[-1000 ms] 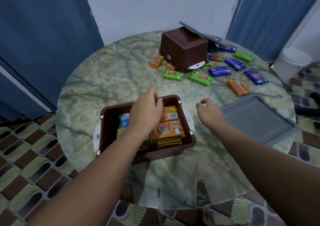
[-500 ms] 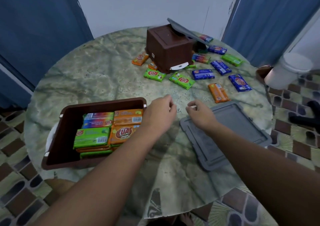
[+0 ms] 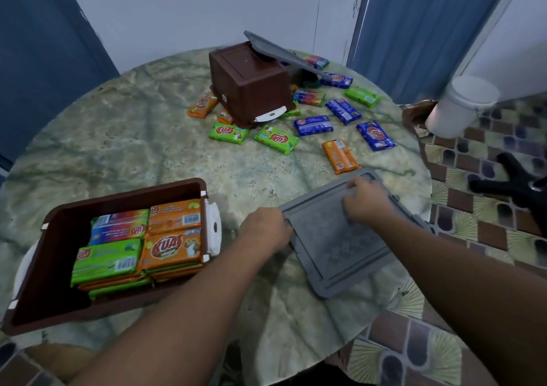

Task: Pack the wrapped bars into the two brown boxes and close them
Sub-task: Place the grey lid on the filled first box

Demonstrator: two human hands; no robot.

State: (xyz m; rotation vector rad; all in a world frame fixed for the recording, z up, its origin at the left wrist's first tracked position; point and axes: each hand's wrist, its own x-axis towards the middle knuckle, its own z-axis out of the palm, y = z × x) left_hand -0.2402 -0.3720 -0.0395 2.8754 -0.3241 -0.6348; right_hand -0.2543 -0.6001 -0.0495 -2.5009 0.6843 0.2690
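While the near box stands filled and uncovered, the scene reads thus:

Near box: an open brown rectangular plastic box [image 3: 56,270] sits at the near left of the desk, packed with orange, green and blue foil-wrapped bars [image 3: 139,243] laid flat in layers so they fill it about to the rim; a white clip handle [image 3: 213,232] hangs at its right end.

Lid: a flat grey plastic lid [image 3: 340,237] with a raised rim and a cross-hatched centre lies just right of that box, close enough to lift across.

Left hand: the left hand [image 3: 263,232] grips the lid's left edge, fingers curled under it, probably to raise that side.

Right hand: the right hand [image 3: 365,202] rests on the lid's far part with fingers bent at its far rim; whether they hook over the rim cannot be told.

Far box: a second brown plastic box [image 3: 251,84] stands overturned at the far side, another grey lid [image 3: 281,51] leaning on it.

Loose bars: glossy green, blue and orange wrapped bars [image 3: 313,125] lie scattered around it, not yet packed.

Desk: a round desk with a green marbled top [image 3: 133,137] carries all of it.

Beyond: a white lidded bucket [image 3: 461,104] stands on the patterned tile floor [image 3: 479,223] to the right.
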